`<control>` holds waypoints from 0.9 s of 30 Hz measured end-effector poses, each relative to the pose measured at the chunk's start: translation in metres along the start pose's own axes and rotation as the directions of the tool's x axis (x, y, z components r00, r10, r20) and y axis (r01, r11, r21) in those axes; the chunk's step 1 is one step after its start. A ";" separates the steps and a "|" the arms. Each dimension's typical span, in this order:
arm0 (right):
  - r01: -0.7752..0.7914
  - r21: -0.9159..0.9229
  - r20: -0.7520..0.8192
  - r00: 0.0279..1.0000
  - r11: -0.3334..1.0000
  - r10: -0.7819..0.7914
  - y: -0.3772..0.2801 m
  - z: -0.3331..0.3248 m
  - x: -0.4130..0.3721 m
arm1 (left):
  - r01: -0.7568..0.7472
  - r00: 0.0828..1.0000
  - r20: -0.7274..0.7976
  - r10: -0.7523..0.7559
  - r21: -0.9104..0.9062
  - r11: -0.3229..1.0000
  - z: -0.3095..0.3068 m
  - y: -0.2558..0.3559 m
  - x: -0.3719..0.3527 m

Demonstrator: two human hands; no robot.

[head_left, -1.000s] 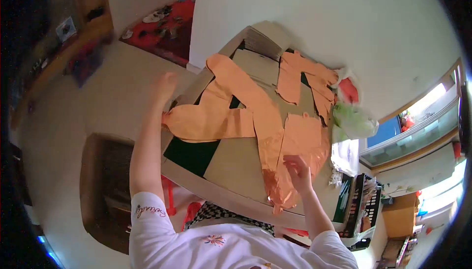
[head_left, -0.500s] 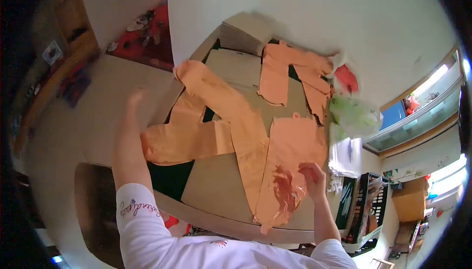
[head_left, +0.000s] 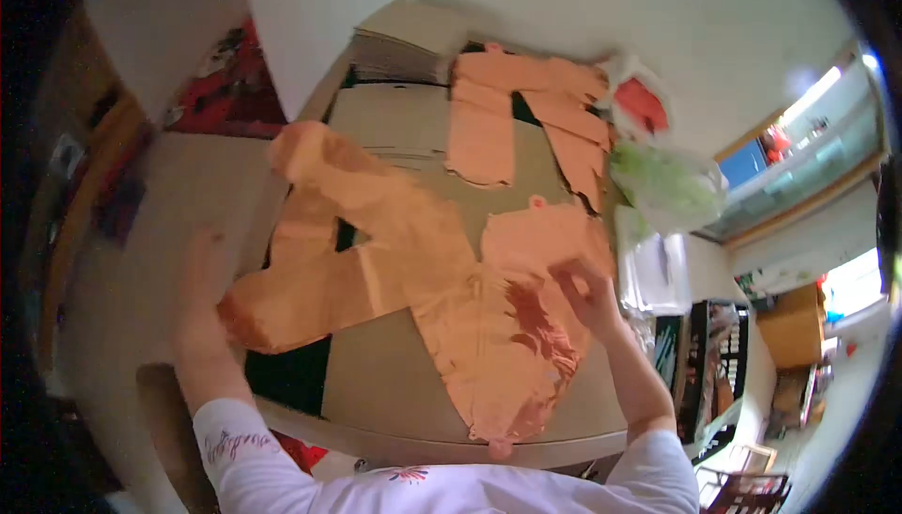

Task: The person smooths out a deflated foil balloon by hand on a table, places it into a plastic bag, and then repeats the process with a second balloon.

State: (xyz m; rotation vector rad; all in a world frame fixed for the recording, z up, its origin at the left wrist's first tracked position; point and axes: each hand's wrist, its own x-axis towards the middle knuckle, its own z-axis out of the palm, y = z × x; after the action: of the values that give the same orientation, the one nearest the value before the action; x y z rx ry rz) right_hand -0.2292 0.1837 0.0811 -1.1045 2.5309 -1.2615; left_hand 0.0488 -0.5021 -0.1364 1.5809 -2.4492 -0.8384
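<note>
Thin orange-pink flat pieces, plastic-like, lie on a table. A long one (head_left: 376, 274) with angled arms spreads across the left and middle. Beside it at the right is a wider piece (head_left: 526, 241) with a crumpled, glossy dark-red patch (head_left: 540, 321). My right hand (head_left: 584, 293) is over this wider piece, fingers curled in a pinch; what is between them is too small to tell. My left hand (head_left: 209, 246) is raised off the table's left side, smeared by motion, its fingers unclear. Another orange-pink piece (head_left: 481, 129) lies at the back.
Grey-brown board sheets (head_left: 404, 58) are stacked at the back left. On the right are a green-and-clear plastic bag (head_left: 667, 180), a white bag with something red (head_left: 642, 105), white packets (head_left: 655, 272) and a black crate (head_left: 705, 364). A wall stands behind the table.
My view has shifted, and the table fills more of it. My right hand has moved up along the wider piece, away from my body. The long piece's left arm looks more spread out.
</note>
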 end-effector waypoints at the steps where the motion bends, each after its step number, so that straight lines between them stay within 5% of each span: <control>1: 0.045 0.024 -0.038 0.998 0.999 -0.044 0.012 0.000 0.016 | -0.041 0.999 -0.017 0.042 0.060 0.997 -0.006 0.008 0.011; 3: 0.138 0.015 -0.067 0.988 0.990 -0.136 0.038 0.002 0.061 | -0.134 0.987 -0.060 0.147 0.184 0.974 -0.021 0.042 0.023; 5: -0.007 0.052 -0.066 0.998 0.999 0.010 0.047 0.016 0.104 | -0.222 0.960 -0.097 0.264 0.319 0.921 -0.038 0.082 0.022; 8: 0.167 -0.022 -0.069 0.983 0.986 -0.168 0.085 0.047 0.171 | -0.358 0.881 -0.132 0.455 0.443 0.822 -0.051 0.141 -0.004; 9: 0.283 -0.058 -0.091 0.953 0.957 -0.287 0.097 0.058 0.189 | -0.407 0.841 -0.143 0.522 0.468 0.785 -0.053 0.162 -0.017; 13: 0.200 -0.090 -0.018 0.979 0.976 -0.202 0.092 0.077 0.215 | -0.618 0.623 -0.149 0.768 0.508 0.600 -0.046 0.254 -0.079; 14: 0.185 -0.133 0.008 0.983 0.974 -0.185 0.095 0.079 0.218 | -0.666 0.566 -0.141 0.812 0.504 0.551 -0.040 0.278 -0.097; 16: 0.092 -0.115 0.072 0.994 0.989 -0.084 0.102 0.081 0.222 | -0.709 0.631 -0.054 0.774 0.364 0.604 -0.042 0.344 -0.151; 18: -0.058 -0.002 0.161 0.985 0.998 0.057 0.109 0.084 0.229 | -0.885 0.285 -0.267 0.921 0.296 0.359 0.012 0.340 -0.127; 20: 0.040 -0.013 0.070 0.997 0.999 -0.039 0.115 0.089 0.229 | -0.859 0.423 0.013 0.906 0.326 0.396 0.006 0.391 -0.171; 24: 0.066 -0.134 0.037 0.997 0.989 -0.061 0.084 0.076 0.216 | -0.970 0.202 -0.109 0.973 0.112 0.214 0.082 0.419 -0.174; 27: 0.091 -0.097 -0.025 0.995 0.991 -0.094 0.099 0.087 0.219 | -0.980 0.198 -0.075 0.977 -0.029 0.196 0.122 0.434 -0.182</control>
State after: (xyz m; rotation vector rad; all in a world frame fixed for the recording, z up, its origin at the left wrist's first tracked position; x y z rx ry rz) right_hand -0.4110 0.0235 -0.0013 -1.2460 2.6146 -1.1969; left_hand -0.2656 -0.1640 0.0145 -0.2845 -2.5642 -0.5365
